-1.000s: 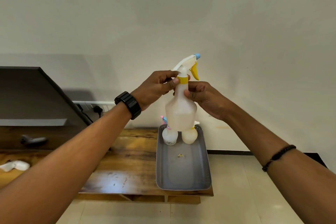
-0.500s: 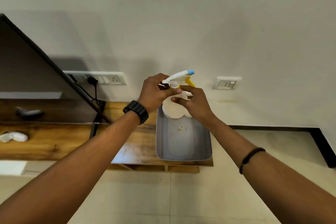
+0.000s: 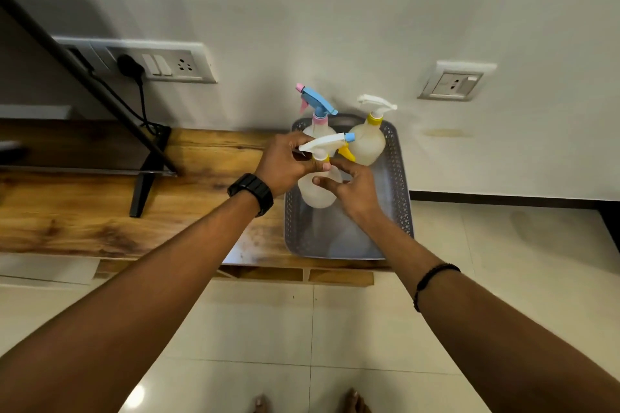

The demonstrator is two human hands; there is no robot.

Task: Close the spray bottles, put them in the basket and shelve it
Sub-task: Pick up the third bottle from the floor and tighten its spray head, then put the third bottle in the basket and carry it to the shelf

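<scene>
A grey perforated basket [image 3: 401, 204] sits at the right end of the wooden bench. Two spray bottles stand at its far end: one with a blue and pink head [image 3: 317, 107], one with a white head and yellow collar [image 3: 367, 141]. A third translucent bottle [image 3: 317, 193] with a white head, blue nozzle and yellow trigger is inside the basket, in front of them. My left hand [image 3: 285, 163] grips its neck under the spray head. My right hand [image 3: 352, 188] rests on its right side, fingers spread against the body.
The wooden bench [image 3: 100, 198] runs to the left, with a dark monitor stand [image 3: 144, 184] and cable on it. Wall sockets [image 3: 161, 64] sit above the bench and another [image 3: 453, 82] to the right. Tiled floor lies below; the bench's right end meets the basket.
The bottle came down from chest height into the basket, both hands with it. The view tilted downward, and the two other bottles behind it came into sight.
</scene>
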